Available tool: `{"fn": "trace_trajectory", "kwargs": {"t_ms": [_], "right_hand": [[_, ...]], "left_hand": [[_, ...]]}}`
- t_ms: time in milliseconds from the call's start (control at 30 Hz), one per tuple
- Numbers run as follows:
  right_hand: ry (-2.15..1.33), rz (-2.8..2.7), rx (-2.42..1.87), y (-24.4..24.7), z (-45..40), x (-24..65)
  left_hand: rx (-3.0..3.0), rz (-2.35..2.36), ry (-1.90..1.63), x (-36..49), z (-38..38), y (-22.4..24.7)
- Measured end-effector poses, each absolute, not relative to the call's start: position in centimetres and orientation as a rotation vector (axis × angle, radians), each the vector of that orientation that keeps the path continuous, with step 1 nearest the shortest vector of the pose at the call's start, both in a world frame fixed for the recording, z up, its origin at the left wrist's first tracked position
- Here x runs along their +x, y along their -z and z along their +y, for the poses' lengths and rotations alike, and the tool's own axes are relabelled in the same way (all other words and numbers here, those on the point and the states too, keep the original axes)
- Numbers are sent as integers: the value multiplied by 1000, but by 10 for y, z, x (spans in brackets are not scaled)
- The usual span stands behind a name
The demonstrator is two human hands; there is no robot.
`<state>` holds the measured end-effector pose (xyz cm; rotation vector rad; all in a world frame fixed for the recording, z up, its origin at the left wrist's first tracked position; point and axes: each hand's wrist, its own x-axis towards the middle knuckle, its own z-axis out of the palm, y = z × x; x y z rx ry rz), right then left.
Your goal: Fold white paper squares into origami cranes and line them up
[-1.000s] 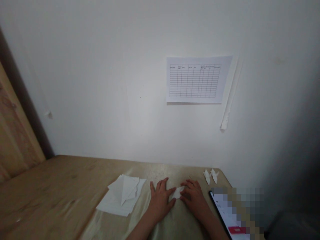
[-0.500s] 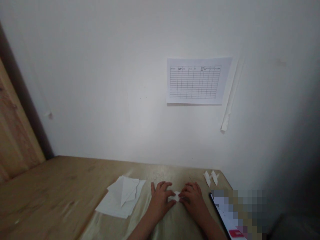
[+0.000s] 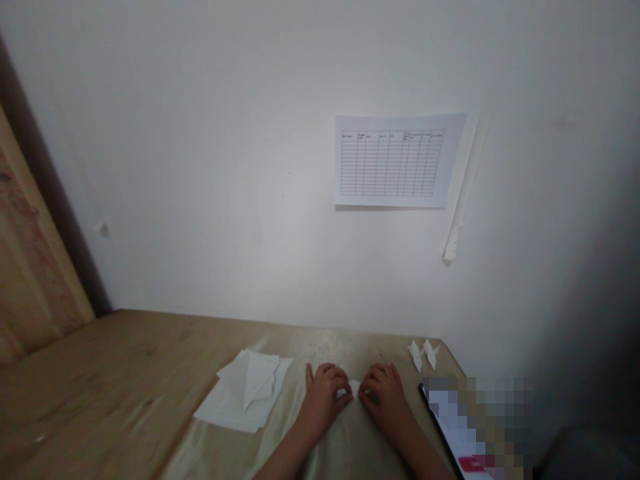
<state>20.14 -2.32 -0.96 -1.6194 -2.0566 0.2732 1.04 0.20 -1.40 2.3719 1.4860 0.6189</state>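
A small folded piece of white paper [image 3: 355, 387] lies on the table between my hands, mostly covered by my fingers. My left hand [image 3: 326, 392] pinches its left side between thumb and fingers, with one finger raised apart. At the right side, my right hand [image 3: 383, 390] closes its thumb and fingertips on the paper's edge. To the right stand two small folded paper figures [image 3: 423, 355] with pointed ends. Left of my hands is a stack of white paper sheets [image 3: 235, 403], with creased pieces on top.
A tablet-like device with a lit screen [image 3: 453, 433], partly blurred out, lies by my right forearm. The table [image 3: 135, 373] meets a white wall [image 3: 200, 167] bearing a printed table sheet [image 3: 390, 163]. A wooden panel [image 3: 30, 253] rises at the far left.
My left fingers have curled closer around the paper, and less of it shows between my hands. My right hand has hardly moved. The view has shifted slightly.
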Motion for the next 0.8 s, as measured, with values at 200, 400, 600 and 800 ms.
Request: {"fn": "trace_trajectory", "kwargs": {"t_ms": [200,400,600,800], "right_hand": [[-263,-1988,-1684,14,-21,197],[-298,-1934,-1706,18,-21,198],[-300,-1909,-1761,16,-21,197],[-240,-1886,-1804,18,-21,193]], "left_hand": [[2292,1570,-650,14,1,11],[2199,1673,-719,19,0,7],[2174,1695,-714,21,-1,3],[2179,1755,-676,23,-2,2]]}}
